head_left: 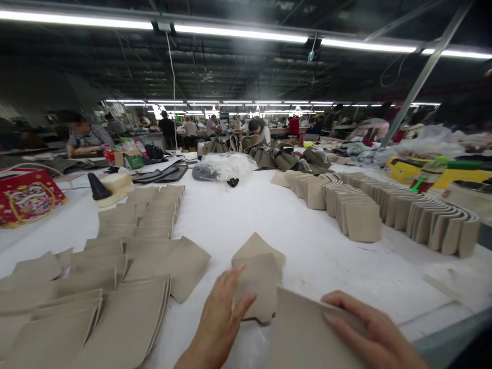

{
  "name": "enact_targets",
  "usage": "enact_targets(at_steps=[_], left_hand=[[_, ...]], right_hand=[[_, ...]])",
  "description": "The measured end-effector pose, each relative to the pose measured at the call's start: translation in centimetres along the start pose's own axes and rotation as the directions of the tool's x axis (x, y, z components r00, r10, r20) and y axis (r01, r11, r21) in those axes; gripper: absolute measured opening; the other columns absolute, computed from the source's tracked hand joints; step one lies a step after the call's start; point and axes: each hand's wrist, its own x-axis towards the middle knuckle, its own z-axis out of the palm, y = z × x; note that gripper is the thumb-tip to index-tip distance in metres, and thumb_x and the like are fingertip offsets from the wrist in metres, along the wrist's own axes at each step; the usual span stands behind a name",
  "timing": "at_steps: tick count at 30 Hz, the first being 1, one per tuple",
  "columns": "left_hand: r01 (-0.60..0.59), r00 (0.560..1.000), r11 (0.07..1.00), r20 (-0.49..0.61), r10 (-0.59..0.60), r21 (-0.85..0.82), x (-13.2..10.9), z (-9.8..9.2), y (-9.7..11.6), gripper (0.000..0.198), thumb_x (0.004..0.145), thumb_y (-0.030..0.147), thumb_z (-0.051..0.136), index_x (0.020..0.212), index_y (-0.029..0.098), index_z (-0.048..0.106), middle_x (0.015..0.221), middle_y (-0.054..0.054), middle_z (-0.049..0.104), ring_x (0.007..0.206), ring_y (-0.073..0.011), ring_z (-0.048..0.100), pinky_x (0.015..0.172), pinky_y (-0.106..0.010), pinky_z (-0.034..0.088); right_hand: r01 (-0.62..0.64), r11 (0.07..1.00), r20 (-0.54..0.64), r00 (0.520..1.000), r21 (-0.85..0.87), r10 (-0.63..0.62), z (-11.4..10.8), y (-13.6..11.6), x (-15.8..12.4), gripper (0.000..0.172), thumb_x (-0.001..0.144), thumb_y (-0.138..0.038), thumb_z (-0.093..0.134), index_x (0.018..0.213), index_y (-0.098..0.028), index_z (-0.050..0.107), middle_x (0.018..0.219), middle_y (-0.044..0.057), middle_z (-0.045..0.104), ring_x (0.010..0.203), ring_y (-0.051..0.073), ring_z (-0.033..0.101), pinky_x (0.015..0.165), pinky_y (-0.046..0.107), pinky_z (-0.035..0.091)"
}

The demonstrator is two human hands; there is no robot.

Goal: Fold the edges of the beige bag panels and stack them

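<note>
White worktop [215,205]; toward its near edge, the right hand [374,328], curled, grips a tan sheet [303,333]; the left hand [221,312] spreads open over a tan square [259,277], contact unclear; a hasty sweep could skew it.

Red patterned bag [33,199], far left; crumpled clear plastic [232,166], centre; green-capped bottle [432,172] near yellow object [403,170], right.

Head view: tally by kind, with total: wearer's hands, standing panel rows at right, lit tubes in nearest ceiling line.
Hands: 2 (left hand, right hand)
Standing panel rows: 2 (inner row, outer row)
Lit tubes: 4
Total: 8
</note>
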Motion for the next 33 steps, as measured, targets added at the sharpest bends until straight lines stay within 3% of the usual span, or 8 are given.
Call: enact_targets(at_steps=[3, 5, 7, 14, 19, 23, 26, 33], left_hand=[[0.004, 0.999, 0.946, -0.042, 0.01, 0.325, 3.5, 0.0, -0.4, 0.083, 0.071, 0.027, 0.071, 0.148, 0.023, 0.04, 0.158, -0.008, 0.03, 0.145, -0.0315, 0.02, 0.118, -0.041, 0.017], [-0.001, 1.0, 0.931, 0.004, -0.001, 0.366, 5.3, 0.2, -0.5, 0.089, 0.065, 0.025, 0.075, 0.147, 0.018, 0.042, 0.152, -0.011, 0.039, 0.141, -0.0326, 0.027, 0.118, -0.041, 0.018], [-0.004, 1.0, 0.936, -0.006, 0.007, 0.353, 6.2, 0.4, -0.5, 0.084, 0.062, 0.026, 0.077, 0.14, 0.013, 0.049, 0.139, -0.014, 0.051, 0.132, -0.0332, 0.036, 0.115, -0.041, 0.022], [0.002, 0.997, 0.978, -0.08, 0.015, 0.209, 4.8, -1.6, 0.1, 0.022, 0.069, 0.011, 0.058, 0.089, 0.019, 0.058, 0.124, -0.009, 0.054, 0.123, -0.0265, 0.039, 0.105, -0.036, 0.03], [0.023, 0.993, 0.996, 0.12, -0.013, -0.084, 1.9, -4.5, 0.8, 0.014, 0.079, 0.027, 0.054, 0.076, 0.021, 0.042, 0.075, 0.001, 0.051, 0.075, -0.0155, 0.05, 0.068, -0.024, 0.04], [0.214, 0.919, 0.874, 0.392, -0.028, -0.437, -1.5, -6.1, 0.7, 0.033, 0.078, 0.047, 0.063, 0.081, 0.018, 0.047, 0.066, 0.006, 0.041, 0.06, -0.01, 0.034, 0.052, -0.021, 0.025], [0.291, 0.885, 0.853, 0.461, -0.067, -0.433, -4.1, -6.4, 0.5, 0.032, 0.082, 0.045, 0.06, 0.079, 0.013, 0.059, 0.066, 0.003, 0.045, 0.062, -0.0098, 0.035, 0.055, -0.022, 0.025], [0.443, 0.764, 0.851, 0.615, -0.193, -0.283, -7.2, -5.8, -1.0, 0.017, 0.073, 0.023, 0.059, 0.075, 0.012, 0.073, 0.06, 0.004, 0.052, 0.057, -0.0085, 0.04, 0.053, -0.021, 0.028]], right_hand=[[-0.157, 0.697, -0.305, 0.948, -0.7, -0.093, -5.3, -2.1, 2.9, 0.016, 0.088, -0.026, 0.053, 0.099, -0.024, 0.064, 0.098, 0.01, 0.071, 0.08, 0.034, 0.069, 0.067, 0.042, 0.049], [-0.289, 0.407, -0.348, 0.934, -0.866, -0.079, -6.8, -3.1, 5.4, 0.021, 0.086, -0.008, 0.048, 0.092, -0.02, 0.064, 0.092, 0.013, 0.07, 0.069, 0.035, 0.069, 0.057, 0.04, 0.045], [-0.275, 0.357, -0.326, 0.941, -0.893, -0.089, -6.2, -3.1, 7.9, 0.028, 0.082, 0.005, 0.045, 0.085, -0.017, 0.063, 0.089, 0.014, 0.068, 0.071, 0.033, 0.07, 0.056, 0.035, 0.042], [0.067, 0.634, -0.077, 0.977, -0.771, -0.197, 0.4, -1.2, 11.9, 0.015, 0.099, -0.028, 0.053, 0.102, -0.018, 0.063, 0.101, 0.01, 0.066, 0.078, 0.026, 0.067, 0.066, 0.034, 0.045], [0.337, 0.853, 0.122, 0.941, -0.398, -0.315, 2.8, -4.3, 9.8, 0.024, 0.099, -0.034, 0.046, 0.114, -0.021, 0.059, 0.093, 0.002, 0.064, 0.074, 0.016, 0.059, 0.067, 0.026, 0.045], [0.265, 0.964, 0.337, 0.904, 0.041, -0.262, 5.7, -5.6, 7.2, 0.028, 0.09, -0.042, 0.053, 0.076, -0.018, 0.056, 0.064, -0.003, 0.047, 0.061, 0.014, 0.046, 0.053, 0.023, 0.035], [0.045, 0.979, 0.512, 0.847, 0.201, -0.144, 7.8, -4.8, 4.4, 0.039, 0.087, -0.057, 0.056, 0.079, -0.018, 0.054, 0.06, -0.005, 0.041, 0.052, 0.012, 0.04, 0.046, 0.021, 0.028], [0.191, 0.981, 0.48, 0.86, 0.011, -0.173, 10.5, -2.3, -0.5, 0.028, 0.096, -0.041, 0.047, 0.082, -0.021, 0.061, 0.072, 0.0, 0.059, 0.067, 0.017, 0.056, 0.06, 0.024, 0.041]])
